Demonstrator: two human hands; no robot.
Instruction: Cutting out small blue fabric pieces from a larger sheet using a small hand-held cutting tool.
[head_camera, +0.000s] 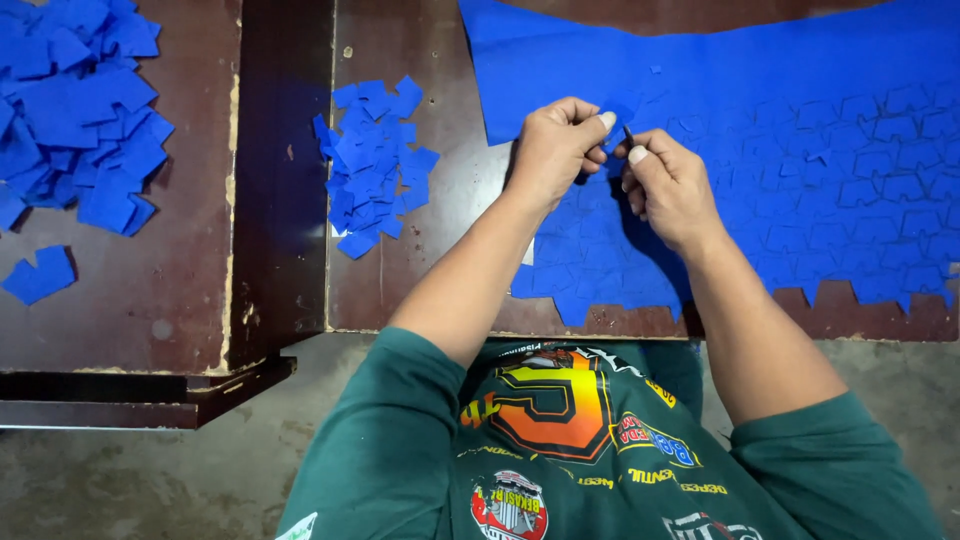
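Separating step: the left hand (552, 150) and right hand (668, 185) both pinch shut on one small piece at the near-left part of the die-cut blue sheet (800, 150). Judged next: a clean tear-out. A pile of loose pieces (375, 160) lies left.

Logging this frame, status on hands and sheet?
Left hand and right hand pinching one small blue piece over die-cut blue foam sheet. Loose pile of pieces left, clear of hands.

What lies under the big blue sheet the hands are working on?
The blue sheet lies on a dark brown table, bare at its left and front edges. Both hands, left and right, cover part of the sheet; the tabletop beneath it is hidden.
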